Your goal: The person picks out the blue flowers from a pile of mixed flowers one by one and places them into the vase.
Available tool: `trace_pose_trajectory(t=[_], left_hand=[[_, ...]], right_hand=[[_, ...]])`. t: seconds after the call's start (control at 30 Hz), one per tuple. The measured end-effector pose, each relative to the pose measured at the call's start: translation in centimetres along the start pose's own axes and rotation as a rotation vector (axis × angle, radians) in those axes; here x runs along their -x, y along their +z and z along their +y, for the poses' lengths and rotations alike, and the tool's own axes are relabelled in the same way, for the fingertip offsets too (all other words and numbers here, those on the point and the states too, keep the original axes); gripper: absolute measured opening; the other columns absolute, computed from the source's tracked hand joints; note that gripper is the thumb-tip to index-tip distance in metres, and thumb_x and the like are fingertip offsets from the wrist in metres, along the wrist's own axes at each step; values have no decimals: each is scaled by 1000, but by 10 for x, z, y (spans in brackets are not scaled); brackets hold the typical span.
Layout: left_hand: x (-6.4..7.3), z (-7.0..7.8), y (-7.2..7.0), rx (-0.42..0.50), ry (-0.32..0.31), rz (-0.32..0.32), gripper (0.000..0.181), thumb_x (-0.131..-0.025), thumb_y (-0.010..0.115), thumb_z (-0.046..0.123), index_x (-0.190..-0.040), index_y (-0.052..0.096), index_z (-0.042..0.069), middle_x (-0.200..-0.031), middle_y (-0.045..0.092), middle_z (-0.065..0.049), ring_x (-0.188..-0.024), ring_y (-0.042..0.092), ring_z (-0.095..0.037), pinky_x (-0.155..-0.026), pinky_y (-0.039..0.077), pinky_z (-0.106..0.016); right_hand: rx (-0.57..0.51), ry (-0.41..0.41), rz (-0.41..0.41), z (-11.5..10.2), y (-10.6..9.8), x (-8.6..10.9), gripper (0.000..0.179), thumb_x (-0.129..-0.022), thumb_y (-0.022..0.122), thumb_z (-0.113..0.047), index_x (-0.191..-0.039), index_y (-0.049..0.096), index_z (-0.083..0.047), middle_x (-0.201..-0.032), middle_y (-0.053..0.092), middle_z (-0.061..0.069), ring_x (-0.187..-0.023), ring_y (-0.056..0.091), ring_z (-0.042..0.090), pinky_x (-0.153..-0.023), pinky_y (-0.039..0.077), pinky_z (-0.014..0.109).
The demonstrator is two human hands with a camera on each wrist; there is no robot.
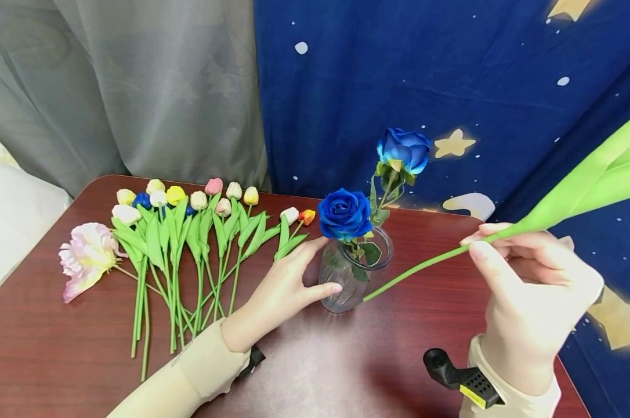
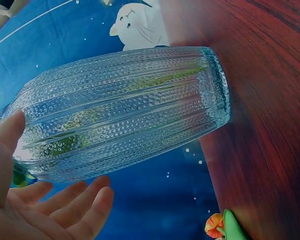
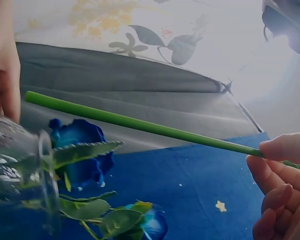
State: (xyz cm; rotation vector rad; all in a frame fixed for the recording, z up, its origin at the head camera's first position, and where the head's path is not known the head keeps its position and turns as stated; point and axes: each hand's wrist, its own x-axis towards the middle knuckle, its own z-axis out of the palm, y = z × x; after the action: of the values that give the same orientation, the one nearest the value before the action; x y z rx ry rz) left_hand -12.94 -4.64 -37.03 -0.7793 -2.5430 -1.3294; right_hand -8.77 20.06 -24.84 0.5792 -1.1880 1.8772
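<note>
A clear ribbed glass vase (image 1: 341,284) stands upright on the table, with two blue roses (image 1: 344,213) in it. My left hand (image 1: 286,278) is at the vase's left side, its thumb in front of the glass. In the left wrist view its fingers (image 2: 92,212) are spread beside the vase; firm contact cannot be told. Between thumb and fingers, my right hand (image 1: 534,284) pinches a green flower stem (image 1: 424,266) with broad leaves (image 1: 586,186); its bloom is out of view. In the right wrist view, the stem's bare end lies outside the vase, beyond its rim.
Several tulips (image 1: 200,232) in white, yellow, pink and blue lie on the table's left, with a large pale pink flower (image 1: 87,255). A white tulip and an orange tulip (image 1: 307,217) lie behind my left hand. Grey and blue star-patterned curtains (image 1: 336,104) hang behind the table.
</note>
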Motion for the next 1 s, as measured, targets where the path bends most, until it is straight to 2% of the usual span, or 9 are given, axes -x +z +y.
trace_pose_trajectory(t=[0.23, 0.5, 0.73, 0.87, 1.0], left_hand=[[0, -1, -1, -3, -15, -7, 77, -79, 76, 43, -143, 44, 16, -140, 49, 0, -128, 45, -14, -102, 39, -39], [0, -1, 0, -5, 18, 5, 75, -80, 77, 41, -142, 45, 13, -139, 50, -1, -127, 45, -14, -101, 39, -37], [0, -1, 0, -10, 20, 6, 75, -80, 77, 41, -142, 46, 12, -138, 50, -2, -127, 46, -14, -101, 39, -37], [0, 0, 0, -8, 20, 9, 74, -80, 77, 40, -141, 46, 12, -138, 51, -2, -126, 46, -14, -101, 40, -37], [1, -1, 1, -12, 22, 12, 74, -80, 77, 40, -141, 46, 12, -138, 51, -2, -126, 46, -14, -101, 40, -36]], right_hand=[[65, -51, 62, -2, 3, -11, 25, -53, 68, 35, -71, 50, 32, -69, 59, 36, -64, 63, 37, -63, 54, 34], [131, -109, 105, -1, 0, -24, 30, -53, 71, 30, -72, 48, 33, -75, 58, 39, -62, 63, 37, -59, 54, 31], [150, -115, 106, -2, 4, -29, 29, -56, 74, 27, -75, 52, 32, -76, 61, 37, -58, 63, 32, -59, 53, 29], [120, -106, 109, 1, 10, -32, 29, -55, 74, 28, -75, 54, 31, -75, 62, 35, -59, 63, 32, -60, 54, 30], [137, -93, 72, 6, 15, -33, 27, -57, 73, 27, -76, 54, 31, -76, 62, 34, -57, 63, 30, -60, 54, 29]])
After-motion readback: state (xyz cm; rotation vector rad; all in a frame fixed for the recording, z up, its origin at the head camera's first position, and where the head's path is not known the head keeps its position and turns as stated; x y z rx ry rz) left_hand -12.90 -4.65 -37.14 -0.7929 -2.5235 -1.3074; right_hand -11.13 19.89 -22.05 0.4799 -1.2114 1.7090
